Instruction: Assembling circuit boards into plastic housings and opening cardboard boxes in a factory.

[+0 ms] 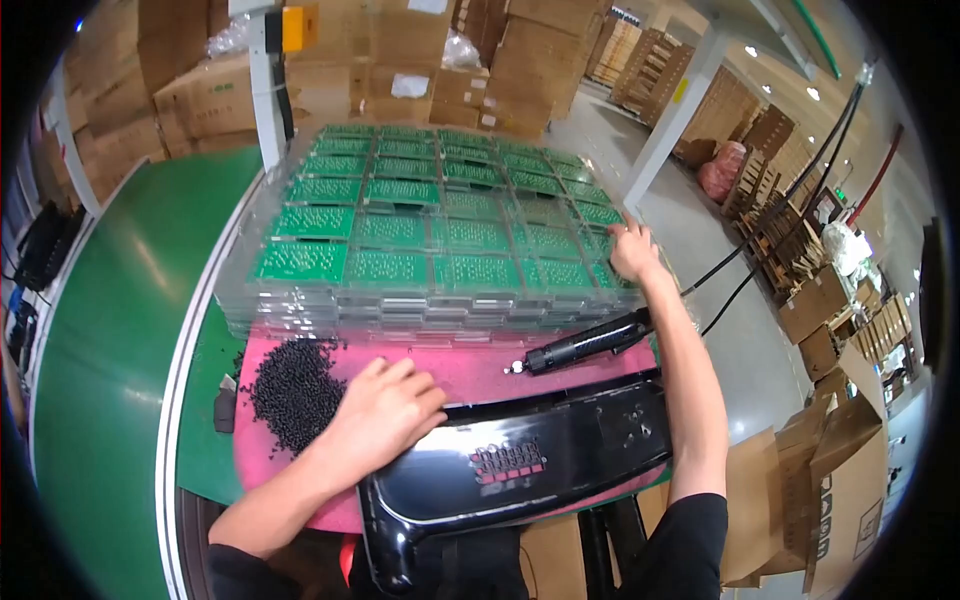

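Note:
A glossy black plastic housing [560,440] lies across the pink mat in front of me, with a slotted cutout near its middle and a rounded leg at its near left corner. My left hand [392,412] is closed over its far left edge, fingers bent. Stretched far forward, my right hand [634,250] has its fingers apart at the right edge of the stacked clear trays, by a green circuit board [598,214]. Whether those fingertips touch a board is unclear. Rows of green circuit boards fill the top clear plastic tray [330,298].
A black electric screwdriver [588,342] lies on the pink mat [450,352], its cable running right. Small black screws [295,392] are heaped at left. Beyond a white rail is a green conveyor surface [110,330]. Cardboard boxes [400,85] stand behind; an opened carton [800,500] sits at right.

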A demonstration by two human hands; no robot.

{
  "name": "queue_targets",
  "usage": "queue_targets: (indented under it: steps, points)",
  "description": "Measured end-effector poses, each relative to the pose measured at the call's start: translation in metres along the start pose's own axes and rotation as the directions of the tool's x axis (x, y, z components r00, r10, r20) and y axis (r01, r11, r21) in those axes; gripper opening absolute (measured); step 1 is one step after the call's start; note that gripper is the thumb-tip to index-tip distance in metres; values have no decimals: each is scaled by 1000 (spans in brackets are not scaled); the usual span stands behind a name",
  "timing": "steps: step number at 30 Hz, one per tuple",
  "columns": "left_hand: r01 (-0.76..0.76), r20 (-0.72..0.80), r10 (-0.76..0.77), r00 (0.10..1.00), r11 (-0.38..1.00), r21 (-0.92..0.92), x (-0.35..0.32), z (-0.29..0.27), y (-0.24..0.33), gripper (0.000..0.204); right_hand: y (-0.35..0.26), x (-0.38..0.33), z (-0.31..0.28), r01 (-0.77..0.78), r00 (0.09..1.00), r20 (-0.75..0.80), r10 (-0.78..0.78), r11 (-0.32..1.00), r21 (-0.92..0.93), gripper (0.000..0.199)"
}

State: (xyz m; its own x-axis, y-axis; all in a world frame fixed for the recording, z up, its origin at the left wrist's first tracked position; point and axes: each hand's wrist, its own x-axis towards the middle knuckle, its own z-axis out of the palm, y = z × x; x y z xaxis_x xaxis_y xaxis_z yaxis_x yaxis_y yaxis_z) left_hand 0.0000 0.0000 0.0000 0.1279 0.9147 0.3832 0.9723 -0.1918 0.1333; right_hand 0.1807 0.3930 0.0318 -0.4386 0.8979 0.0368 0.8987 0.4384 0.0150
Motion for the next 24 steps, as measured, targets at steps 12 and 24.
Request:
queue_targets:
  steps: [12,24]
  points:
    - [94,-150,-106,983,992,-82,-9,-12,-16,20,-22,-50,-31,521,479,-701,-528,814,-257,41]
    - [-70,-493,-31,870,981,-184,-6,-12,5,70,-115,-240,-46,797,554,-582,-596,176,578,29]
